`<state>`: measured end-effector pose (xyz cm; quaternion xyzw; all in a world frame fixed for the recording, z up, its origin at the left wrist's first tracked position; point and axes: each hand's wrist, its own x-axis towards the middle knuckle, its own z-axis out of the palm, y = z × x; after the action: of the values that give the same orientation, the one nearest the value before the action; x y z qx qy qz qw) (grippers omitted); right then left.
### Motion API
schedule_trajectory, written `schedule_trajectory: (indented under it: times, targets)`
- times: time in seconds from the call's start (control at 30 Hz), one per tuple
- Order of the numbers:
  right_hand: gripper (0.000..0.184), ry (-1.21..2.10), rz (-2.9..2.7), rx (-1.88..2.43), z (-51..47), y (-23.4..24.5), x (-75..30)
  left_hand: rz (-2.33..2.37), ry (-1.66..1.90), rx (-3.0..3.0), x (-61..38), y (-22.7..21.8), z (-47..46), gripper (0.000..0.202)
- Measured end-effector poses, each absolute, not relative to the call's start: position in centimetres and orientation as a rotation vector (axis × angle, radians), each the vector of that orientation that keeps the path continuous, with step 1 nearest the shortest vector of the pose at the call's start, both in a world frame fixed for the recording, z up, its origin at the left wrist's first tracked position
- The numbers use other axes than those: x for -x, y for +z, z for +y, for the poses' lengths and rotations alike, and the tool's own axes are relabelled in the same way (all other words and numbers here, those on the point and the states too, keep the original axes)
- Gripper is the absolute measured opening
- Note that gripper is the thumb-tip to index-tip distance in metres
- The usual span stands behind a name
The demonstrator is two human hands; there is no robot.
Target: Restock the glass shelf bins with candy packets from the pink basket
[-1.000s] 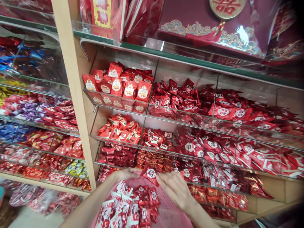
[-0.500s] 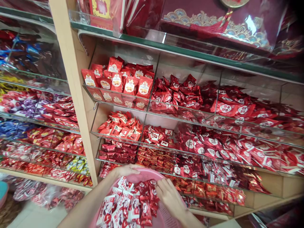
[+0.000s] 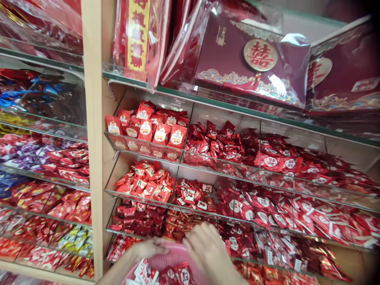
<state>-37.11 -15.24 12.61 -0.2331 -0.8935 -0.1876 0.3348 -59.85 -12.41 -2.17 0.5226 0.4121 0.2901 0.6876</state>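
Observation:
My left hand [image 3: 147, 249] grips the rim of a pink plastic basket [image 3: 170, 253] at the bottom of the view. My right hand [image 3: 204, 253] is blurred and lies over the far rim, close to the shelf front, with no packet visible in it. Red-and-white snack packets [image 3: 160, 275] fill the basket, and only their top layer shows. The lower part of the basket is cut off by the frame's edge.
Tiers of glass display bins hold red foil sweets [image 3: 267, 202] right in front of my hands. A pale wooden upright [image 3: 96, 138] divides the shelving. More sweets fill the bins to its left, and plastic-wrapped maroon gift boxes [image 3: 252, 59] stand on the top shelf.
The view has tilted upward, so the basket sits lower in the frame. My right hand has moved from the packets to the basket's far rim and is now blurred.

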Motion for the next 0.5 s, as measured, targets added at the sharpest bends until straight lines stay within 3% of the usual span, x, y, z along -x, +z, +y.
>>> schedule_trajectory:
  times: [0.13, 0.23, 0.4, 0.5]
  targets:
    - [0.012, -0.486, -2.089, 0.576, -12.9, 24.8, 37.2, 0.887, 0.630, -1.153, 59.8, -2.4, -12.4, 0.055]
    - [0.015, -0.550, -1.977, 0.640, -9.9, 31.0, 37.1, 0.922, 0.653, -1.175, 59.8, -2.8, -12.2, 0.055]
    - [0.022, -0.603, -1.984, 0.950, -3.7, 36.7, 37.1, 1.011, 0.676, -1.205, 60.0, -4.3, -11.6, 0.053]
    - [0.036, -0.484, -2.133, 1.051, -0.8, 38.7, 36.4, 0.974, 0.676, -1.209, 60.2, -5.3, -11.1, 0.044]
